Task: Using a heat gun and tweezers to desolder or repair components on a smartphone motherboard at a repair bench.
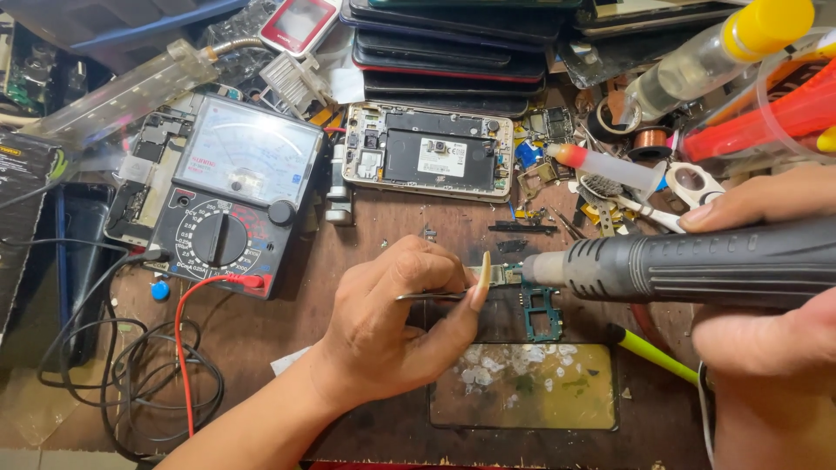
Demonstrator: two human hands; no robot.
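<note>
Work is mid-way: the left hand [396, 318] pinches tweezers [435, 297] at the circuit board [531, 300] mid-bench, the right hand [766, 287] grips the hot-air gun [688, 265] over it, nothing lifted off yet.

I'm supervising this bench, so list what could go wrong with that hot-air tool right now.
1. The hot-air tool nozzle sits very near the left hand thumb holding tweezers; a burn seems possible.
2. Heat aimed at the small circuit board may scatter or scorch nearby parts.
3. The multimeter leads lie loose nearby and could snag.

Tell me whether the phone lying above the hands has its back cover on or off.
Off. The phone lies back up with no cover: its bare inner frame, camera module and dark central plate show.
</note>
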